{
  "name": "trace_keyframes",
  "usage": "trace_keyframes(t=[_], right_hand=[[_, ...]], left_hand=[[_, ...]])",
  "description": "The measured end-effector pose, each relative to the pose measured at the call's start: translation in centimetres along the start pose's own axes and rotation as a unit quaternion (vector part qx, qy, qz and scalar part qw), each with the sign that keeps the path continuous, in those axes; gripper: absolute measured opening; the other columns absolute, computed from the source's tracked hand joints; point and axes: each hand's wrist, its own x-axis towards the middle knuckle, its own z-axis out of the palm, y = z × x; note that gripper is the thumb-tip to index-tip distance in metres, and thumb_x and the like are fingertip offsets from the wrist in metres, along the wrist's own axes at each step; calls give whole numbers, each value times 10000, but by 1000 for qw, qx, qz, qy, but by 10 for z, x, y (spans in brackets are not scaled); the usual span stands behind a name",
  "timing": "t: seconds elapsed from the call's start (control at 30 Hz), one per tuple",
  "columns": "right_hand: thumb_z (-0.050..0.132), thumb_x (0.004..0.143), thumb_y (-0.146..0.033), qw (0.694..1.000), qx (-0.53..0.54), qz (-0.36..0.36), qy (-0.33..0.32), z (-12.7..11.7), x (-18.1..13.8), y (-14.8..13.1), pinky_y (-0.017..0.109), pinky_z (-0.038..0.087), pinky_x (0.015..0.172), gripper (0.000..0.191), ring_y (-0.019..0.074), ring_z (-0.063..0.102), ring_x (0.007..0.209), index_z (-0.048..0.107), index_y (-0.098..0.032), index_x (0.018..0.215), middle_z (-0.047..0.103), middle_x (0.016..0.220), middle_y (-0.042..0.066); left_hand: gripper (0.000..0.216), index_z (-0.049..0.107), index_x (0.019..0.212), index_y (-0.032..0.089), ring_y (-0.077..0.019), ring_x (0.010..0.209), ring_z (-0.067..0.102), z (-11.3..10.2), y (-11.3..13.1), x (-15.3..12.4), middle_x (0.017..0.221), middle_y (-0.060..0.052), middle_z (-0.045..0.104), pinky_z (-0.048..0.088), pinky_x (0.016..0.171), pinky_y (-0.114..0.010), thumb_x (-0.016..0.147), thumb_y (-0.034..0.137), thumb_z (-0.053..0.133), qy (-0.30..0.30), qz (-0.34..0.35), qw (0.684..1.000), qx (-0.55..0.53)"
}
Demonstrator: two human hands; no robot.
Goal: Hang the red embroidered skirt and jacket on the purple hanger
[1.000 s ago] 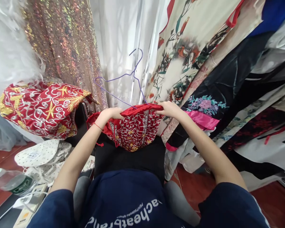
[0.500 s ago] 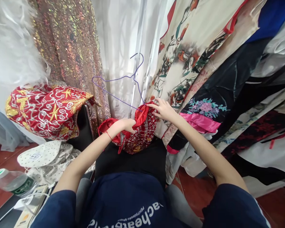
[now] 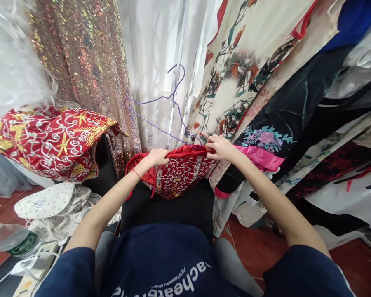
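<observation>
A red garment (image 3: pixel 179 170) with silver and gold embroidery lies on my lap, its top edge stretched between both hands. My left hand (image 3: pixel 156 157) is closed on the left end of that edge. On the right end, my right hand (image 3: pixel 219 147) pinches the fabric, just where a purple wire hanger (image 3: pixel 160 108) enters the garment. The hanger sticks up and to the left above the cloth, hook at the top.
A second red embroidered piece (image 3: pixel 49 142) drapes over a black chair at the left, with white dotted cloth (image 3: pixel 46 202) and a water bottle (image 3: pixel 10 239) below it. Sequined fabric (image 3: pixel 80 62) and white curtains hang ahead. Patterned robes (image 3: pixel 266 82) crowd the right side.
My hands drew together half a second ago, bunching the garment, then spread apart again, pulling its top edge flat. The hanger stayed in the cloth at my right hand.
</observation>
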Motion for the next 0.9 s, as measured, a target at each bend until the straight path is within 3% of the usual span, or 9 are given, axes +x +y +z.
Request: trace_keyframes(t=[0.13, 0.27, 0.43, 0.53, 0.63, 0.8, 0.9], right_hand=[[497, 904, -296, 991, 123, -54, -14, -6, -10, -15, 348, 383, 835, 179, 240, 576, 918, 638, -192, 869, 671, 895, 91], [402, 1007, -376, 966, 240, -73, -63, -11, -8, -39, 283, 370, 706, 268, 168, 519, 632, 586, -202, 919, 597, 681, -1], [588, 957, -411, 988, 123, -47, -75, -17, -10, -72, 292, 343, 710, 227, 190, 535, 631, 618, -186, 944, 607, 655, 15], [546, 981, -350, 985, 111, -100, -87, -23, -15, -95, 300, 340, 708, 218, 186, 523, 621, 632, -197, 853, 614, 648, 29], [473, 1008, -317, 979, 145, -138, -42, -31, -16, -119, 321, 368, 766, 259, 173, 472, 596, 625, -191, 840, 598, 630, 22], [458, 1015, -370, 953, 277, -114, 47, -48, -11, -146, 359, 423, 819, 264, 180, 456, 629, 600, -217, 853, 562, 640, 4], [534, 978, -471, 916, 365, -86, 143, -61, -9, -151, 456, 449, 958, 295, 251, 582, 958, 602, -242, 805, 653, 947, 84]], left_hand=[[380, 646, 1237, 192, -310, 1169, 681, 7, -8, 9, 1246, -151, 724, 495, 1000, -409, 937, 315, 447, 43, -30, 999, -12], [383, 639, 1243, 185, -306, 1220, 648, 9, -21, 9, 1286, -153, 706, 454, 1053, -437, 938, 288, 432, 77, -60, 995, -18], [331, 698, 1132, 224, -245, 1118, 680, 1, -45, -3, 1187, -90, 749, 493, 931, -314, 919, 295, 454, 91, -59, 994, -31], [259, 753, 976, 236, -219, 953, 703, -8, -58, -10, 1004, -57, 782, 499, 817, -261, 852, 270, 528, 76, -59, 995, -30], [251, 783, 916, 232, -228, 937, 703, -17, -65, -13, 963, -70, 784, 502, 834, -266, 805, 215, 558, 72, -70, 995, -10], [309, 791, 1004, 199, -274, 1016, 704, -46, -66, -16, 1036, -133, 773, 503, 947, -340, 869, 233, 515, 92, -74, 993, 29], [322, 788, 1018, 184, -264, 980, 709, -76, -69, -18, 981, -117, 774, 508, 946, -339, 868, 225, 506, 131, -45, 990, -2]])
